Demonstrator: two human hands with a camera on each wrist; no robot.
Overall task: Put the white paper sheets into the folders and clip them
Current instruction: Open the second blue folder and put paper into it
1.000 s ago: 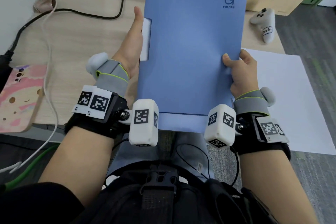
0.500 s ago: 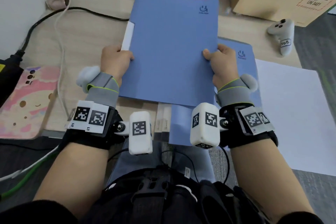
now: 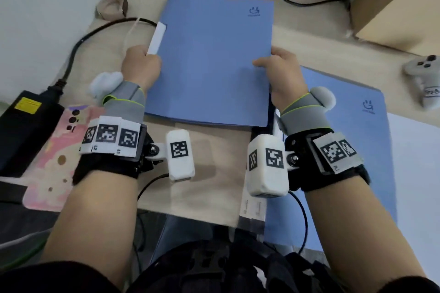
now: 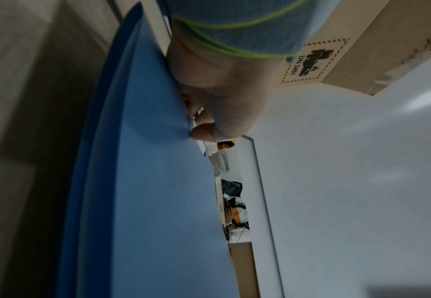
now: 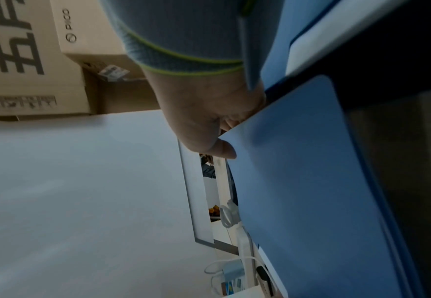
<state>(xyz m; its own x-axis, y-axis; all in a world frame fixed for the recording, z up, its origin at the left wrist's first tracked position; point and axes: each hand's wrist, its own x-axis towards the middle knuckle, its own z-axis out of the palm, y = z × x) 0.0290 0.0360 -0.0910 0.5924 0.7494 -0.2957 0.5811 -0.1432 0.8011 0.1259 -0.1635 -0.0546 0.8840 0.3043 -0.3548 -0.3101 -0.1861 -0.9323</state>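
Both hands hold one blue folder [image 3: 209,62] by its side edges above the desk [image 3: 209,173]. The left hand [image 3: 140,68] has its fingers curled round the spine edge, just below the white clip strip [image 3: 157,38]. The right hand [image 3: 283,76] pinches the open edge, thumb on top. A second blue folder [image 3: 352,112] lies under the right wrist, with a white paper sheet [image 3: 414,162] beyond it.

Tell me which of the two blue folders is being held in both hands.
The far-left blue folder, with the white strip on its left edge: left hand and right hand grip its sides. The other folder lies untouched at the right.
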